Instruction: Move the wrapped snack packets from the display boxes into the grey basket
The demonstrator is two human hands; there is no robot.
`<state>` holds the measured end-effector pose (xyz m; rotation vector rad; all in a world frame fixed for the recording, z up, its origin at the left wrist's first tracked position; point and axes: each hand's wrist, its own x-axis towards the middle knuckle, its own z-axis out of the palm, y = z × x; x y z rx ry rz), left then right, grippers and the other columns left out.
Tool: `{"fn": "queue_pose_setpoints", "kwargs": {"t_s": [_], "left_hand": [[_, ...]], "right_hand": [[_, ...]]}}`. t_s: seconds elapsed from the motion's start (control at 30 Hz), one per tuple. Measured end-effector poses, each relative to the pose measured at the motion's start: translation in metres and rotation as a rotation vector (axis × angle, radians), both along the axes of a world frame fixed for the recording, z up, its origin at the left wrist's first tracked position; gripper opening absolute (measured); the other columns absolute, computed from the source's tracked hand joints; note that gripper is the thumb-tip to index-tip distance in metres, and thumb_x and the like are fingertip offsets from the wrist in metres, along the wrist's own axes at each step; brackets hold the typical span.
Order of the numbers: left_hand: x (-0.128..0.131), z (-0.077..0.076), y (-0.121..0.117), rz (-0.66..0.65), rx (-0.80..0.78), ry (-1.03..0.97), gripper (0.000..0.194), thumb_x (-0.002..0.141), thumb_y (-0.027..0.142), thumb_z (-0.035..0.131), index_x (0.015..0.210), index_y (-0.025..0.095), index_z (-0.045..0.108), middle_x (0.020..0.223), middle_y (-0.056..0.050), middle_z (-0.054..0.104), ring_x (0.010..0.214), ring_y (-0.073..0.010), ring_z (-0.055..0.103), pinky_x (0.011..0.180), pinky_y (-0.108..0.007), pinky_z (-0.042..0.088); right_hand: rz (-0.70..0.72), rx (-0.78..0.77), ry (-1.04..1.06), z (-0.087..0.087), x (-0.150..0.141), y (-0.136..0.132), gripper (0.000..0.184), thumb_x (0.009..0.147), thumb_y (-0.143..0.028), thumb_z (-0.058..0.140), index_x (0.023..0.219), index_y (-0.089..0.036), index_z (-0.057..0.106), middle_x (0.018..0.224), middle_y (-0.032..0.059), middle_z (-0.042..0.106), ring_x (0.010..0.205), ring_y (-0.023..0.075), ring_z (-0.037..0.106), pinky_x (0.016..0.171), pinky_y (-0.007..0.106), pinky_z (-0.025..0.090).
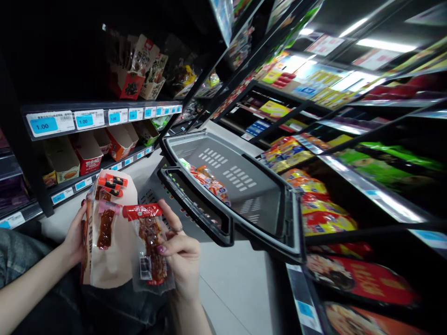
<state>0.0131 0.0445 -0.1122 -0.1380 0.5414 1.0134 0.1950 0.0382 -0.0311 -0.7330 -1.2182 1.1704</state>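
Note:
My left hand point(74, 237) grips the side of an open cardboard display box point(117, 267), which rests tilted above my lap. Inside the box lie several small snack packets point(105, 228) with red, black and pink tops and brown contents. Between the thumb and fingers of my right hand point(181, 246) is a clear snack packet point(151, 237) with a red top and dark brown pieces in it. It hangs just in front of the box's right edge. A grey shopping basket point(240, 184) with black handles stands beyond my right hand, with colourful snack bags point(209, 181) inside.
On the left, a black shelf holds snack boxes point(127, 83) on one level and open cartons point(87, 151) below, with price tags point(86, 120) along its edge. Shelves of bagged goods point(324, 211) run along the right. Light floor tiles point(230, 284) lie between.

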Motion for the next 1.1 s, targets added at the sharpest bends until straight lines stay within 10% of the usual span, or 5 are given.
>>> {"fn": "queue_pose_setpoints", "kwargs": {"t_s": [0.73,1.1], "left_hand": [[0.001,0.003,0.001,0.061,0.011,0.014,0.039,0.085,0.047,0.053,0.103,0.017,0.069,0.095,-0.008,0.076,0.096,-0.0284,0.069,0.097,-0.043,0.047],[-0.003,0.015,-0.003,0.061,-0.034,0.061,0.040,0.091,0.041,0.044,0.093,0.014,0.072,0.081,-0.006,0.077,0.074,-0.0214,0.072,0.072,-0.031,0.057]], "right_hand": [[0.040,0.195,-0.010,-0.003,0.001,0.007,0.020,0.077,-0.015,0.072,0.070,-0.033,0.075,0.130,-0.0030,0.060,0.090,0.0166,0.070,0.077,0.028,0.059],[-0.729,0.545,-0.351,0.106,0.103,0.015,0.014,0.070,-0.023,0.074,0.072,-0.037,0.072,0.113,-0.0060,0.069,0.115,0.0205,0.060,0.102,0.040,0.044]]}}
